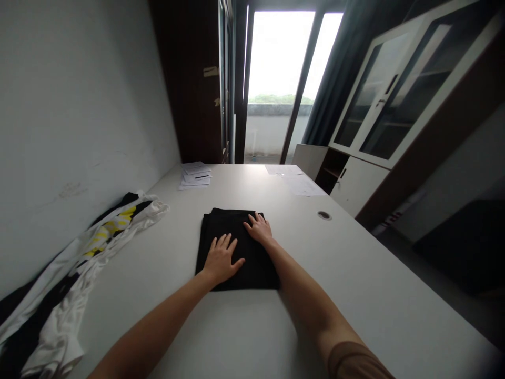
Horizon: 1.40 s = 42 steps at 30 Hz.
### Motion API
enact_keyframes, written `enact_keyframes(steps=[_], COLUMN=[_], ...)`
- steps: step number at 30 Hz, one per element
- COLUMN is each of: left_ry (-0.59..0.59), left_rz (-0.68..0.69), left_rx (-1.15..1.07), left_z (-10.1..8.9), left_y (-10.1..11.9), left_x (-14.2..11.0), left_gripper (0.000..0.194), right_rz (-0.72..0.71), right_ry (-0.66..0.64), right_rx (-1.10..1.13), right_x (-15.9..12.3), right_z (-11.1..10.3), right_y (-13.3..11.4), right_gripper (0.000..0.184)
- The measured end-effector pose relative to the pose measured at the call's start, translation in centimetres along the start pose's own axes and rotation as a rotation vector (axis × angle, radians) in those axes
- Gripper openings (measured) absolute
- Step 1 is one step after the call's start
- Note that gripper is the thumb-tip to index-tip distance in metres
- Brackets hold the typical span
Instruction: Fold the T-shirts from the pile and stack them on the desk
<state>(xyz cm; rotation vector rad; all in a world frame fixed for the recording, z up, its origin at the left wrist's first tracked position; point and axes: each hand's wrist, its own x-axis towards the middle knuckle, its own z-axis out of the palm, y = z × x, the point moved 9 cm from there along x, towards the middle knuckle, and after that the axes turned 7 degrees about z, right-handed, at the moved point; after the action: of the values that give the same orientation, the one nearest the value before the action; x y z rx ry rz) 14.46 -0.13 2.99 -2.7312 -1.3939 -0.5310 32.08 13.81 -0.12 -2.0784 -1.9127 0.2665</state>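
Black cloth (250, 271) folded to a rough square, lying flat mid-tabletop (343, 263), layers slightly offset at the left and far edges; garment type can't be told. Both hands on it, palms down. Left hand (221, 259) on the near-left part, fingers spread, thumb out to the right. Right hand (259, 228) at the far-right corner, fingers pointing far and left. Grip released on both: fingers extended, resting on top, nothing grasped. Brown sleeve (355, 360) on right arm, near edge of view. Left side: clothes (114, 226) in a long crumpled heap, white and black with yellow marks, along the wall (79, 116), well apart from the cloth. Far left: papers (193, 181) stacked unevenly, dark pen (201, 177) on top. Far right: loose sheets (302, 185) near the tabletop edge; round cable hole (324, 215) nearer, also right. Beyond the far end: bright window (282, 58), dark curtain (329, 79) right of it, then white cabinet (361, 181) with glass upper doors, one lower door open.
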Motion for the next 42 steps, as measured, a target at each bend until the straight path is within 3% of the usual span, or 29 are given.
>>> enact_keyframes(steps=[3,6,12,16,20,24,27,32,37,42], left_ry=[-0.058,-0.101,-0.137,-0.128,-0.162,-0.188,-0.181,-0.174,-0.162,-0.137], left_rz=[0.058,0.047,0.034,0.025,0.066,0.095,0.042,0.020,-0.016,0.015], left_rx=[-0.040,-0.051,-0.054,-0.065,-0.070,-0.070,-0.060,-0.041,-0.038,-0.056], left_z=[0.6,0.9,1.7,2.0,1.8,1.1,0.8,0.7,0.6,0.3], left_y=[1.4,0.9,0.0,-0.1,-0.1,-0.6,-1.5,-1.8,-2.1,-1.8], left_x=[-0.1,-0.1,-0.1,-0.2,-1.0,-2.6,-3.6,-4.0,-3.9,-4.1], left_gripper=[0.079,0.079,0.081,0.082,0.082,0.077,0.071,0.067,0.074,0.084], right_rz=[0.015,-0.004,-0.235,-0.330,-0.305,-0.275,-0.268,-0.380,-0.471,-0.468], right_ry=[0.041,0.104,0.071,0.034,0.028,0.008,0.011,0.056,-0.044,0.011], right_rx=[-0.009,-0.044,-0.050,-0.018,0.002,0.011,0.038,0.095,0.106,0.097], right_x=[-0.3,-1.6,-8.6,-14.0,-16.9,-17.8,-17.9,-18.0,-18.1,-18.5], right_z=[-0.7,-1.7,-1.8,-1.8,-2.4,-2.7,-3.1,-4.4,-4.0,-5.3], right_y=[0.1,-0.7,-3.0,-1.6,0.5,1.2,1.2,0.1,-0.5,-1.4], right_gripper=[0.062,0.057,0.058,0.060,0.062,0.063,0.060,0.059,0.055,0.054])
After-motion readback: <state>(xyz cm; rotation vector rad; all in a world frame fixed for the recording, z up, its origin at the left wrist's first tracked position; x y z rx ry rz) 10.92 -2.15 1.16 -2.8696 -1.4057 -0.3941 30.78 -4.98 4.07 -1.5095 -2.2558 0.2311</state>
